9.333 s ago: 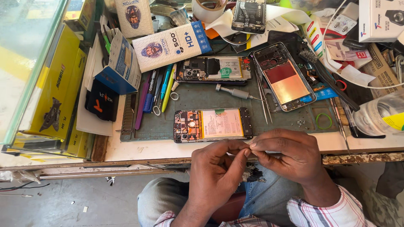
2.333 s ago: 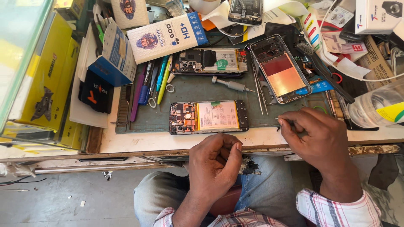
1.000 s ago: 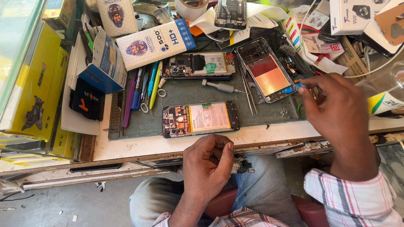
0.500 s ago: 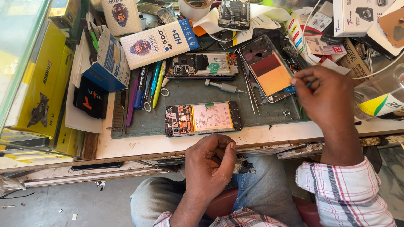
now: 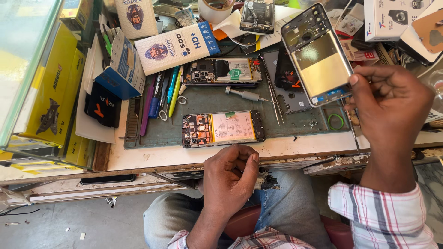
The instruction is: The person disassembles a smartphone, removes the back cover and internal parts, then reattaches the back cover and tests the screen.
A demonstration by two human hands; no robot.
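Two phones sit open on the green mat (image 5: pixel 221 103) but now the right hand (image 5: pixel 392 110) has lifted the phone frame (image 5: pixel 318 55) by its lower corner, pinched tight, while the left hand (image 5: pixel 230 177) stays loosely curled, apparently empty, at the desk edge.

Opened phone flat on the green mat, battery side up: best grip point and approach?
Take the opened phone with the pale battery by its two long edges near the middle, coming straight down from above. It lies flat with its long side across the green work mat; both edges look clear, and an edge pinch likely keeps fingers off the exposed circuit board at its left end. The left hand is nearest.
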